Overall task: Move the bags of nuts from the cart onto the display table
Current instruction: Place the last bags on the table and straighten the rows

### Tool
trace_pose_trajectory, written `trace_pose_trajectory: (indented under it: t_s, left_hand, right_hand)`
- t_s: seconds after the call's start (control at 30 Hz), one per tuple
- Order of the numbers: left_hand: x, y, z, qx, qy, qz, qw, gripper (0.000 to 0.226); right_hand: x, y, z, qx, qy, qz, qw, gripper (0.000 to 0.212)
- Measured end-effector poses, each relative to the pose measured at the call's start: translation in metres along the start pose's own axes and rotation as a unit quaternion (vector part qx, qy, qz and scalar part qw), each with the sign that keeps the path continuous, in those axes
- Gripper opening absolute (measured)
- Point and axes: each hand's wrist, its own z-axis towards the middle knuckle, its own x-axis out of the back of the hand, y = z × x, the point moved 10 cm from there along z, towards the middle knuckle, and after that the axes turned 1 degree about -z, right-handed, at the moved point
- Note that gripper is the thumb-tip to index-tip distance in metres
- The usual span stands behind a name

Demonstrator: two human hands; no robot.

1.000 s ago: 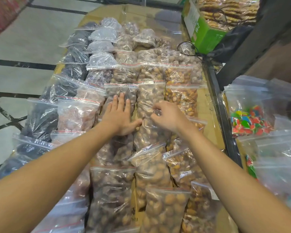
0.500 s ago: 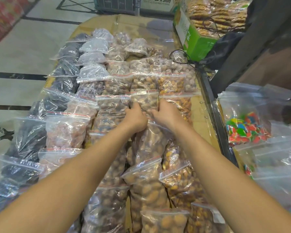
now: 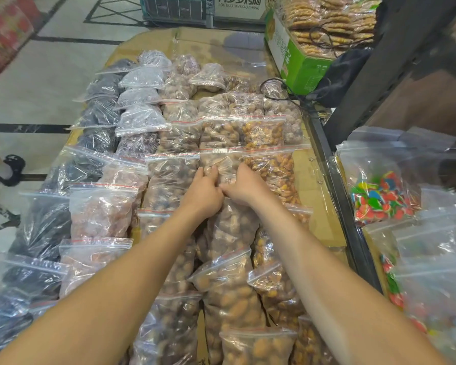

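Rows of clear zip bags of nuts and dried fruit cover the cardboard-topped display table (image 3: 316, 191). My left hand (image 3: 204, 192) and my right hand (image 3: 244, 184) meet side by side on one bag of brown nuts (image 3: 231, 227) in the middle row. Both hands have their fingers curled into its upper part, just below another nut bag (image 3: 219, 160) with a white label. A bag of golden nuts (image 3: 274, 169) lies directly right of my right hand. The cart shows at the right only as a dark frame (image 3: 337, 185).
Bags of coloured candy (image 3: 382, 196) lie at the right beyond the dark frame. A green box of biscuits (image 3: 298, 61) and a black cable (image 3: 290, 90) sit at the table's far right. Dark bags (image 3: 95, 119) line the left edge. A shoe (image 3: 13, 167) stands on the floor, left.
My left hand was flat and open on a bag; both hands have since closed together on the middle nut bag and pushed it a little farther up the table.
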Motion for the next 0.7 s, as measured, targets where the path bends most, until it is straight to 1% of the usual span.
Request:
trace_pose_trajectory:
  t_s: [0.07,0.1,0.17,0.23,0.3,0.33,0.4,0.47,0.53,0.63,0.7]
  left_hand:
    - [-0.002,-0.001,0.0,0.007,-0.033,0.028,0.999,0.067]
    - [-0.001,0.001,-0.001,0.009,-0.037,0.02,0.999,0.063]
    - [0.003,0.003,-0.002,0.018,-0.007,-0.045,0.999,0.046]
    - [0.011,0.005,-0.002,0.037,0.046,-0.12,0.991,0.035]
    - [0.017,0.005,0.002,0.055,0.069,-0.154,0.984,0.034]
    - [0.019,0.003,0.004,0.064,0.07,-0.157,0.983,0.039]
    - [0.019,0.0,0.01,0.068,0.056,-0.142,0.986,0.052]
    - [0.013,-0.002,0.013,0.055,0.026,-0.096,0.994,0.062]
    - [0.005,-0.003,0.014,0.047,-0.005,-0.027,0.999,0.068]
    - [-0.005,-0.003,0.011,0.044,-0.03,0.052,0.997,0.072]
    - [-0.003,-0.001,0.008,0.042,-0.028,0.076,0.996,0.068]
  right_hand:
    - [0.0,-0.001,-0.003,0.018,-0.008,0.012,1.0,0.084]
    - [0.001,0.003,-0.005,0.017,-0.004,0.016,1.0,0.084]
    - [0.0,0.01,-0.003,-0.003,-0.008,0.047,0.999,0.081]
    - [0.003,0.011,0.001,-0.047,-0.01,0.13,0.99,0.076]
    - [0.008,0.009,0.008,-0.075,-0.001,0.185,0.98,0.066]
    - [0.009,0.007,0.011,-0.079,0.001,0.197,0.977,0.062]
    - [0.005,0.009,0.018,-0.086,0.002,0.226,0.97,0.056]
    - [0.002,0.012,0.024,-0.082,0.012,0.23,0.97,0.053]
    - [0.004,0.011,0.025,-0.071,0.031,0.178,0.981,0.049]
    - [0.009,0.011,0.023,-0.051,0.06,0.151,0.985,0.035]
    - [0.01,0.009,0.022,-0.037,0.063,0.105,0.992,0.046]
